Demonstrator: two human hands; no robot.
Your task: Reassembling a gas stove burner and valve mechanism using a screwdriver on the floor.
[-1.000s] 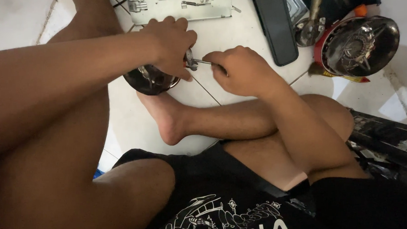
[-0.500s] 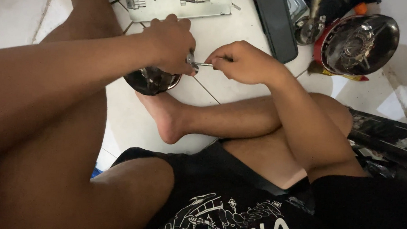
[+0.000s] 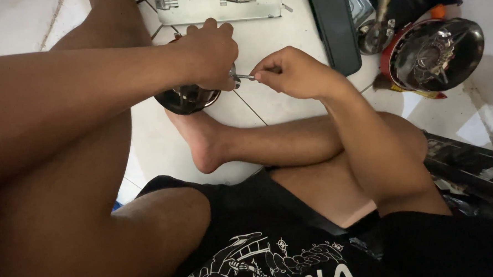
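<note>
Down on the white tiled floor (image 3: pixel 264 43) we go, the person sitting with legs crossed and both hands meeting just above the bare foot (image 3: pixel 199 140). The left hand (image 3: pixel 209 54) is clamped over the top of a shiny round metal part (image 3: pixel 186 98), fingers curled right around it and gripping firmly; the chromed part peeks out below the palm, near the toes, and whether it touches the floor I cannot tell. The right hand (image 3: pixel 293 73) comes in from the other side, its fingers pinched tight around a thin metal rod (image 3: pixel 245 76) (a tool shaft or a bolt, too small to say which). That rod runs level from the right fingertips straight to the side of the metal part, where it meets a small fitting under the left thumb.

Beyond the hands, toward the far edge of the floor in view, lies a flat grey metal plate (image 3: pixel 218 5) with slots and small fittings on it. Just right of it a long black bar (image 3: pixel 333 26) lies at a slight slant, close beside the right hand's knuckles. Farther right a round chromed dome in a red housing (image 3: pixel 436 52) sits on the tiles, with a smaller round metal piece (image 3: pixel 374 36) just beside it. At the right edge, past the knee, a dark ribbed panel (image 3: pixel 469 162) lies on the floor.
</note>
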